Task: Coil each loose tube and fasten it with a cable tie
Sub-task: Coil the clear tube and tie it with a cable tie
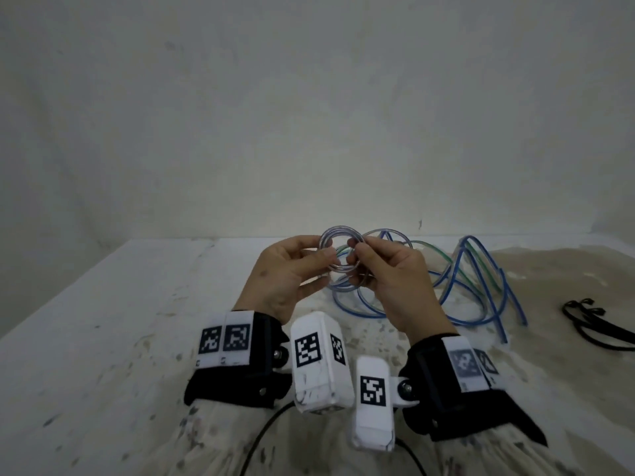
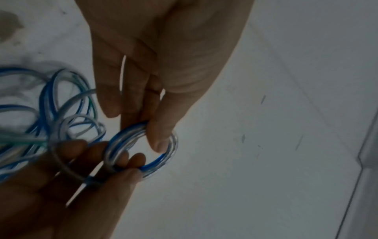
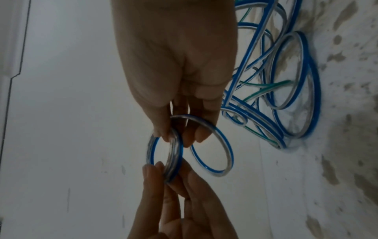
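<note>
Both hands hold a small coil (image 1: 341, 269) of clear, blue-striped tube up above the table. My left hand (image 1: 323, 250) pinches its left side between thumb and fingers. On the opposite side my right hand (image 1: 355, 250) pinches it. In the left wrist view the left hand (image 2: 149, 132) grips the coil (image 2: 120, 139) from above and the right hand (image 2: 122, 165) from below. The right wrist view shows the right hand (image 3: 180, 137) on the coil (image 3: 176, 153), the left hand (image 3: 161, 171) under it, and one wider loop (image 3: 229, 150) trailing off.
A tangle of loose blue-striped and green-striped tubes (image 1: 467, 286) lies on the table (image 1: 103, 321) behind and to the right of my hands. Several black cable ties (image 1: 598, 329) lie at the far right edge. A pale wall stands close behind the table.
</note>
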